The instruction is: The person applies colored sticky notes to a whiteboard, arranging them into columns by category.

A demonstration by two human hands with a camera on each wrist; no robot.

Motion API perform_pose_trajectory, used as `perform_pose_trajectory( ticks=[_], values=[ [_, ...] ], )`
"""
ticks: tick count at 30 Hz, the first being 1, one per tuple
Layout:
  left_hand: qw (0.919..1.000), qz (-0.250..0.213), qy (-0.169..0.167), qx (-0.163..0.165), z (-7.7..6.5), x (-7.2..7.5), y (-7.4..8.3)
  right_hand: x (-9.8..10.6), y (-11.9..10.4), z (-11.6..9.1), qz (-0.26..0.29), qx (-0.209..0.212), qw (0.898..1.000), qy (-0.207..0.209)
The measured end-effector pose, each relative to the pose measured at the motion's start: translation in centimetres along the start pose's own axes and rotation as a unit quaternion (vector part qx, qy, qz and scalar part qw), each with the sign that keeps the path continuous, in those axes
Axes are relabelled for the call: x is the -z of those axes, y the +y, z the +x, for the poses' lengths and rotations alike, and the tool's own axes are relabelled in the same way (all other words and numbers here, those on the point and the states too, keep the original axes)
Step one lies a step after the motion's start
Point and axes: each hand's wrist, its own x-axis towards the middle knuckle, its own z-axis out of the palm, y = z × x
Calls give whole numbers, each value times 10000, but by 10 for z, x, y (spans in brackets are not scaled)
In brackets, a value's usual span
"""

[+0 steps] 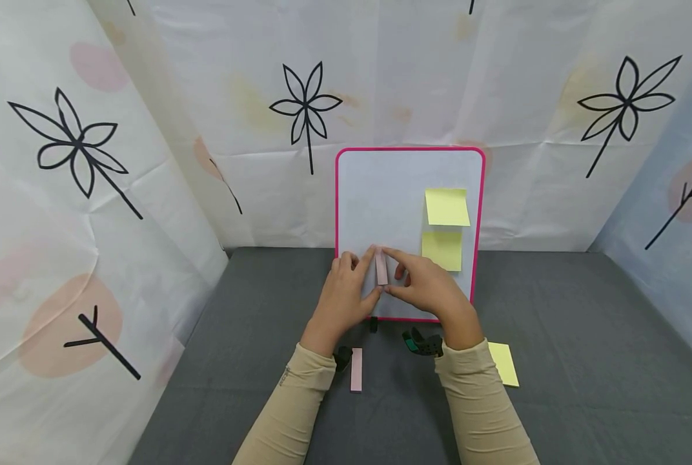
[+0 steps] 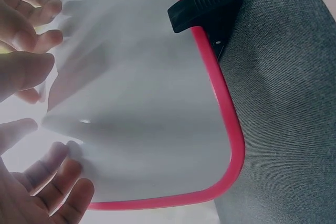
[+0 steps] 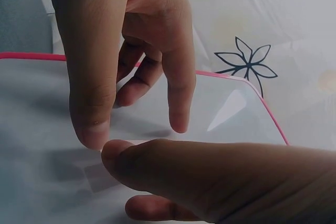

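A slim pink sticky note strip (image 1: 381, 268) stands upright in front of a whiteboard (image 1: 375, 194) with a pink rim. My left hand (image 1: 341, 292) holds it from the left, index fingertip at its top end and thumb at its bottom end. From the right, my right hand (image 1: 430, 287) grips the same two ends with index finger and thumb, its other fingers bent behind. Fingertips of both hands nearly meet at the strip. In the left wrist view, fingers crowd the left side over the glossy board, and the strip is hard to make out.
Two yellow sticky notes (image 1: 447, 207) hang on the board's right half. Black clip (image 2: 205, 9) grips its lower edge. Another pink strip (image 1: 356, 370) lies on the grey table (image 1: 253, 361) between my forearms. A yellow note (image 1: 503, 365) lies partly behind my right sleeve.
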Motion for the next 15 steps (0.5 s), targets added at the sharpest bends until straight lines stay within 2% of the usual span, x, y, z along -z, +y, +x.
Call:
perform_pose_trajectory(
  ticks=[9,15],
  values=[
    [9999,-109,-35,-67,-3,9,4,1,-4,-1,-15,-11,10000,-14],
    [10000,-48,11,-78,-9,11,2,1,-6,-3,-52,-30,10000,-54]
  ],
)
